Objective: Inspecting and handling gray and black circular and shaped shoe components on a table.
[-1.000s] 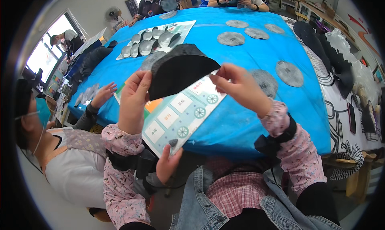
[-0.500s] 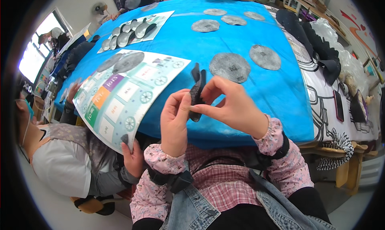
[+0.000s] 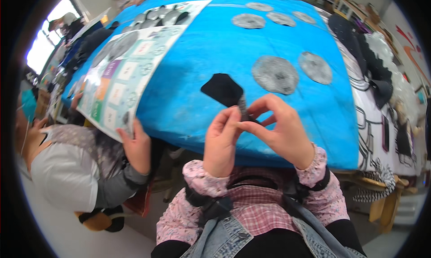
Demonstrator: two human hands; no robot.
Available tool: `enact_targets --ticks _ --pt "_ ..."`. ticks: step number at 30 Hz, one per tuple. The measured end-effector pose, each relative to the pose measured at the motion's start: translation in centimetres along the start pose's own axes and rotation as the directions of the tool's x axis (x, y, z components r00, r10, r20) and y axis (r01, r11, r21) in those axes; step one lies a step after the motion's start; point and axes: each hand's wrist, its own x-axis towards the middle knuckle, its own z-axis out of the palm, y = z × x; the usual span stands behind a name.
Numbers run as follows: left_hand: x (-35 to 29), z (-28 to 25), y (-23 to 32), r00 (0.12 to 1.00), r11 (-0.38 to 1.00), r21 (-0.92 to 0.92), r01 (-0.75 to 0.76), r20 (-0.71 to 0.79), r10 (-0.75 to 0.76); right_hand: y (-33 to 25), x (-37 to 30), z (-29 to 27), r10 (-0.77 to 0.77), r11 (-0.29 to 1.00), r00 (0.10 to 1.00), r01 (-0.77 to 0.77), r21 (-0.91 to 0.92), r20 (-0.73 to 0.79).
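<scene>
Black folded piece (image 3: 222, 89), held over the tabletop (image 3: 175, 109) toward its near edge; left hand (image 3: 221, 142) pinches its lower end; right hand (image 3: 286, 134) half curled alongside, whether gripping I can't tell; probably being shaped, the next move wanting a steady pinch.

black fabric piece (image 3: 224, 90), bent, held up, wide end leftward

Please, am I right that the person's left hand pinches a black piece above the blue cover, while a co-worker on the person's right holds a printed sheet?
Not quite: the head view shows the co-worker with the printed sheet on the person's left. The left hand does pinch the black piece above the blue cover.
</scene>
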Motion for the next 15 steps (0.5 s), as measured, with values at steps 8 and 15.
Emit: enact_targets --ticks 8,15 --pt "-0.4 0.2 0.3 0.992 0.978 -0.172 0.118 0.059 -0.11 0.6 0.3 -1.0 0.088 0.993 0.995 -0.092 0.076 0.057" --pt "-0.2 -0.6 0.7 0.981 0.913 0.382 -0.143 0.178 0.079 0.0 -0.3 -1.5 -0.167 0.929 0.985 0.171 -0.329 0.039"
